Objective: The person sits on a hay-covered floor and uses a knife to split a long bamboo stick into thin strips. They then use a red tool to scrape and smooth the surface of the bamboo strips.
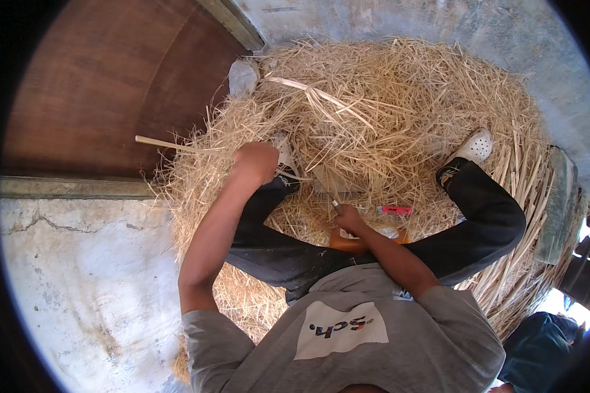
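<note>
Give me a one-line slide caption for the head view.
Amid heaped straw-like strands, the left hand holds a pale strip while the right hand grips a slim tool.

Straw spreads across the upper and middle frame. Over at upper left I see a door, with a stone between it and the straw. Left of centre, a strip lies in the left hand; lower and rightward, a knife lies in the right hand.
</note>
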Tool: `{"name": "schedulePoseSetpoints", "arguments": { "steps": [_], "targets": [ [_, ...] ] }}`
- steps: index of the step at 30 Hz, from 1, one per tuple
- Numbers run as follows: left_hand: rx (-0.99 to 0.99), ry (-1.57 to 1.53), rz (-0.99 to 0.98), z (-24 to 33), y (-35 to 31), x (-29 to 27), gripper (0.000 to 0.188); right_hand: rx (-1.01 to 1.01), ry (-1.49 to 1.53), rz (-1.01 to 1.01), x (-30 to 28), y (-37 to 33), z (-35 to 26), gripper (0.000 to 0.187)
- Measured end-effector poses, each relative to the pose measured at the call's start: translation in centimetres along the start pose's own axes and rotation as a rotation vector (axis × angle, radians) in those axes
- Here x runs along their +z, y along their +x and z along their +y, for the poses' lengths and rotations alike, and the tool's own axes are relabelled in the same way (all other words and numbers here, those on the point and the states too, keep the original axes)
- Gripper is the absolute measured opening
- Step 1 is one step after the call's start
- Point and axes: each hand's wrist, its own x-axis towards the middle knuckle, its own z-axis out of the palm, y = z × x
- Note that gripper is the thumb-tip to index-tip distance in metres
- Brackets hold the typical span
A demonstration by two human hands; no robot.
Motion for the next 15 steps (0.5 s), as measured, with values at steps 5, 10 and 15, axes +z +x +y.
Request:
{"name": "schedulePoseSetpoints", "arguments": {
  "steps": [5,10,15],
  "targets": [
    [-0.046,-0.107,0.019,-1.1,-1.0,0.7,0.023,0.016,0.135,0.088,0.4,-0.6,-4.0,0.019],
    [-0.056,-0.153,0.003,-1.8,-2.1,1.1,0.023,-0.13,0.083,0.021,1.3,-1.4,-5.8,0.023],
    [-0.051,-0.136,0.034,-1.5,-1.5,1.5,0.024,-0.156,-0.282,0.092,1.1,1.5,5.0,0.025]
  ]
}}
